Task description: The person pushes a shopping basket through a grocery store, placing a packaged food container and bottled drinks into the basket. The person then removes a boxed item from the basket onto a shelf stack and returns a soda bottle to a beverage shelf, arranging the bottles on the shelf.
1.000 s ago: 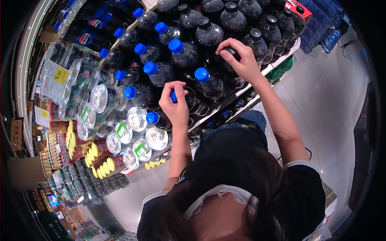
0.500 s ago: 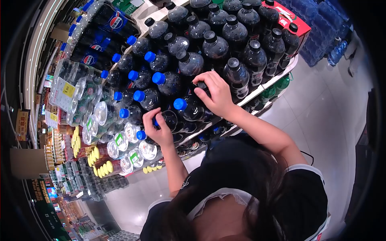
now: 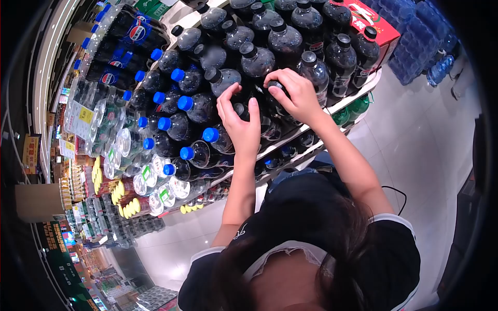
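My left hand [image 3: 239,124] is over the front of the shelf, its thumb and fingers apart around a black-capped cola bottle [image 3: 239,110]; I cannot tell whether it touches it. Just right of it, the fingers of my right hand [image 3: 298,98] curl round the black cap of another dark cola bottle [image 3: 275,84], whose body is mostly hidden. A blue-capped cola bottle [image 3: 220,140] stands beside my left wrist. Another black-capped bottle [image 3: 314,72] stands beyond my right hand.
More black-capped bottles [image 3: 284,39] stand in rows behind. Blue-capped bottles [image 3: 179,127] and clear containers [image 3: 179,186] are to the left. A red carton [image 3: 371,26] sits at the far right of the shelf edge [image 3: 363,85], with green bottles [image 3: 358,105] below.
My left hand has left the blue-capped bottle at the front and moved right and up to the black-capped ones. My right hand stays at a black cap. The view has shifted slightly.
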Tool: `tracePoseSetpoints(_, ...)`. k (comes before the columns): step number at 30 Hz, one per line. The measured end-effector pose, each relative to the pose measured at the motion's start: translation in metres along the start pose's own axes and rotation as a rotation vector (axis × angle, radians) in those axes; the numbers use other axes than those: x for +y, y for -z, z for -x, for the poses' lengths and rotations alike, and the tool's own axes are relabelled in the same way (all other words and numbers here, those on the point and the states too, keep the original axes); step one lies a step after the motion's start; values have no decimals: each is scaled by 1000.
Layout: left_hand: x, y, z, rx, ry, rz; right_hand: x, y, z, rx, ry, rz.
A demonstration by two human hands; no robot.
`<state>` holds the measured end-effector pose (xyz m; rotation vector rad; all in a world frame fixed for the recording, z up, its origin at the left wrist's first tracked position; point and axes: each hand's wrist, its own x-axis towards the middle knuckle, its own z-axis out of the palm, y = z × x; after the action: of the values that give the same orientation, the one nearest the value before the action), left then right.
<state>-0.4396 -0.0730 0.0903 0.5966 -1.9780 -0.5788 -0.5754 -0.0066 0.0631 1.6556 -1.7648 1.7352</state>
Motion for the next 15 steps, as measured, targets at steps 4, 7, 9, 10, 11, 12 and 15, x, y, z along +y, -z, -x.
tracePoseSetpoints(4,-18,-12,5,50,87,156,-5,-21,6,198,-133,-39)
tracePoseSetpoints(7,-18,-14,7,81,77,156,-13,-26,7,267,-180,10)
tracePoseSetpoints(9,-14,-13,8,85,95,163,-13,-24,6,263,-180,5)
tracePoseSetpoints(10,-15,-14,8,89,90,149,-13,-24,7,256,-180,-5)
tracePoseSetpoints(11,-16,-14,8,84,89,149,-13,-23,8,259,-183,-5)
tracePoseSetpoints(12,-17,-14,9,81,73,126,-13,-23,9,237,-176,-17)
tracePoseSetpoints(15,-14,-9,7,47,68,78,-10,-17,8,164,-27,48)
